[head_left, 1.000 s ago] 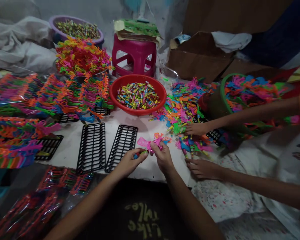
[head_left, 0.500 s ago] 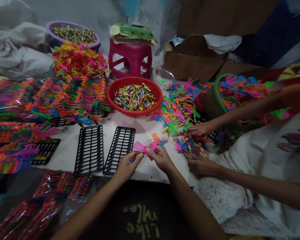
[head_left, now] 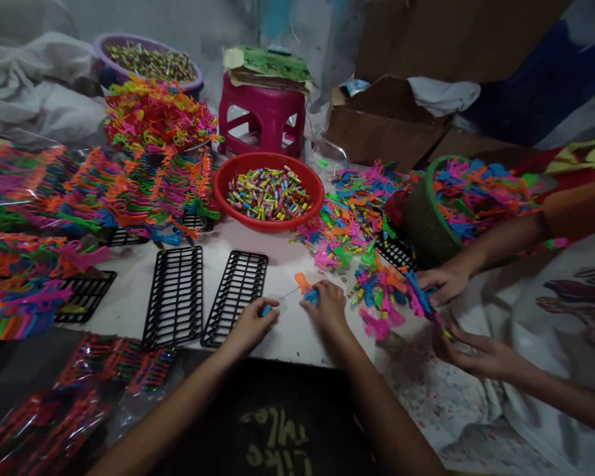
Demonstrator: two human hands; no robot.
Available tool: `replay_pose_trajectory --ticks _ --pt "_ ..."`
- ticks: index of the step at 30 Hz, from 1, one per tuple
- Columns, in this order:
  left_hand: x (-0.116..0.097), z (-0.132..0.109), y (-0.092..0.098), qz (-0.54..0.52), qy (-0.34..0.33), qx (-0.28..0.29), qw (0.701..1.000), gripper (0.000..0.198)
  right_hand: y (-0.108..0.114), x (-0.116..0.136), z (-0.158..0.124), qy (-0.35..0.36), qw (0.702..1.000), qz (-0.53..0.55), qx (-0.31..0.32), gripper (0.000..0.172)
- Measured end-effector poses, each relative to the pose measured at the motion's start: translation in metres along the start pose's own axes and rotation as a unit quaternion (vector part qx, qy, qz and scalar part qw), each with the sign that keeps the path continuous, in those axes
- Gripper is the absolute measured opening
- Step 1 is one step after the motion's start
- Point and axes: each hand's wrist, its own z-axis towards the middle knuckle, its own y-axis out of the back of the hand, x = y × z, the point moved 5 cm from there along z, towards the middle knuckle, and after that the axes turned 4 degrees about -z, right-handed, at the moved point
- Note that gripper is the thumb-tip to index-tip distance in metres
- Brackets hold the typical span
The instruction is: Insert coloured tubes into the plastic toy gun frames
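My left hand (head_left: 252,325) is closed, a small blue piece (head_left: 266,309) pinched at its fingertips; most of that piece is hidden. My right hand (head_left: 330,303) curls its fingers around a blue plastic piece (head_left: 311,295), just over the white tabletop (head_left: 292,340). Against that piece sits an orange plastic piece (head_left: 303,283). A thin pale line (head_left: 290,293) runs between the two hands; what it is I cannot make out. Two black plastic racks (head_left: 235,297) with rows of slots lie left of my hands, the farther one (head_left: 173,297) beside the nearer.
Behind my hands stands a red basin (head_left: 268,225) of small wrapped sticks. Coloured plastic pieces (head_left: 347,225) lie heaped to the right, near a green tub (head_left: 429,205). At right a co-worker's hands (head_left: 449,281) hold coloured pieces. Filled racks (head_left: 143,192) crowd the left.
The pink plastic piece has left my hands. My hands have moved apart, and the right one now grips the blue piece. The co-worker's hands moved right, lifting pieces from the table.
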Motion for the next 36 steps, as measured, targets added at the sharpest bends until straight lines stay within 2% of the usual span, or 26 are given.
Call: replay_pose_trajectory --ticks 2,4,7,9,11,13,16,19,20,22,24,27,29,32,34,36 --pt "-0.001 0.004 -0.002 -0.005 -0.021 -0.010 1.000 0.037 -0.007 0.017 -0.014 0.041 0.999 0.031 0.003 0.039" --pt "-0.002 0.007 -0.005 -0.046 -0.010 -0.001 0.999 0.038 -0.005 0.033 -0.021 0.080 0.993 0.082 -0.013 0.034" --pt "-0.004 0.007 -0.012 -0.112 0.020 0.023 0.993 0.034 0.010 0.056 -0.025 0.153 0.973 0.170 -0.032 0.022" --pt "-0.006 0.006 -0.012 -0.146 0.033 0.021 0.989 0.031 0.021 0.067 -0.026 0.211 0.953 0.220 -0.006 0.018" --pt "-0.009 0.004 -0.008 -0.170 0.047 0.016 0.984 0.030 0.033 0.072 -0.028 0.246 0.931 0.269 0.030 0.023" --pt "-0.013 0.004 -0.002 -0.191 0.062 0.026 0.979 0.027 0.044 0.068 -0.026 0.252 0.911 0.323 0.052 0.034" --pt "-0.017 0.005 0.004 -0.232 0.088 0.050 0.968 0.023 0.047 0.055 -0.020 0.243 0.902 0.352 0.060 0.039" --pt "-0.016 0.009 0.009 -0.227 0.090 0.021 0.969 0.025 0.025 0.049 -0.013 0.228 0.933 0.272 0.068 0.043" --pt "-0.014 0.010 0.010 -0.215 0.083 0.005 0.973 0.028 0.015 0.048 -0.010 0.200 0.948 0.239 0.064 0.042" --pt "-0.009 0.012 0.011 -0.187 0.066 -0.013 0.980 0.033 -0.004 0.043 -0.003 0.097 0.978 0.179 0.033 0.042" --pt "-0.004 0.014 0.009 -0.157 0.046 -0.002 0.986 0.036 -0.016 0.042 0.000 -0.002 0.993 0.117 -0.012 0.043" --pt "-0.004 0.014 0.011 -0.113 -0.009 0.029 0.993 0.036 -0.022 0.051 0.005 -0.032 0.997 0.069 -0.024 0.031" --pt "-0.010 0.013 0.019 -0.069 -0.056 0.021 0.996 0.039 -0.019 0.054 0.007 -0.024 0.994 0.108 -0.001 0.022" --pt "-0.026 0.009 0.037 0.038 -0.137 -0.063 0.988 0.040 -0.003 0.047 0.006 -0.029 0.971 0.235 0.030 0.017" --pt "-0.036 0.004 0.041 0.080 -0.183 -0.102 0.975 0.038 0.014 0.043 0.004 -0.012 0.954 0.295 0.047 0.018" --pt "-0.040 0.002 0.033 0.053 -0.186 -0.079 0.978 0.037 0.031 0.045 0.001 0.024 0.940 0.330 0.079 0.019"
